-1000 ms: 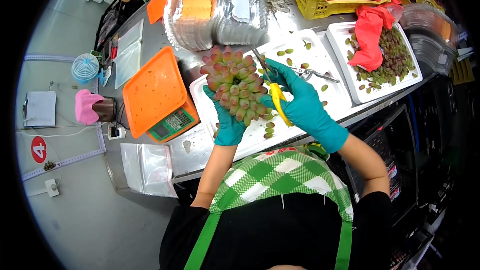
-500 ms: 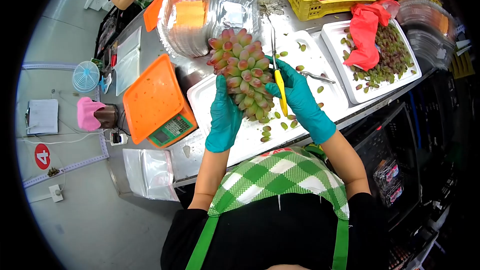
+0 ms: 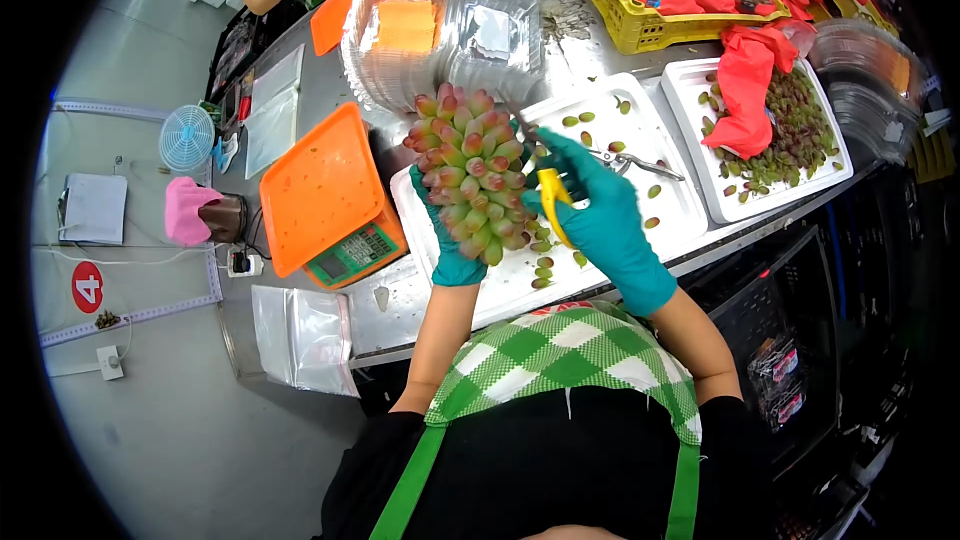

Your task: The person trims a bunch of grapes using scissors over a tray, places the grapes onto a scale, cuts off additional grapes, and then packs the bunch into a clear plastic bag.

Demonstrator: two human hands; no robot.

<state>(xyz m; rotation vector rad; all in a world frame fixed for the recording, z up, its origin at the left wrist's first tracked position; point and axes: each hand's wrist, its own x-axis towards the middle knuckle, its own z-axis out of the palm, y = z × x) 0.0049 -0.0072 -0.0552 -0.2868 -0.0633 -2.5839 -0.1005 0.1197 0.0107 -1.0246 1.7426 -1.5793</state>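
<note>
the left hand in a teal glove [image 3: 452,245] has its fingers curled round the back of a large bunch of elongated green-and-pink grapes [image 3: 472,175], held up over the white rectangular foam tray [image 3: 650,202], while the right hand in a teal glove [image 3: 605,225] grasps yellow-handled scissors [image 3: 552,198] close beside the fruit. just left of the bunch, the orange-topped scale [image 3: 322,190] leaves only a narrow gap, and the stacked clear plastic containers [image 3: 400,40] crowd its upper side; toward the person, the tray sits close to the edge of the metal table [image 3: 385,325].
</note>
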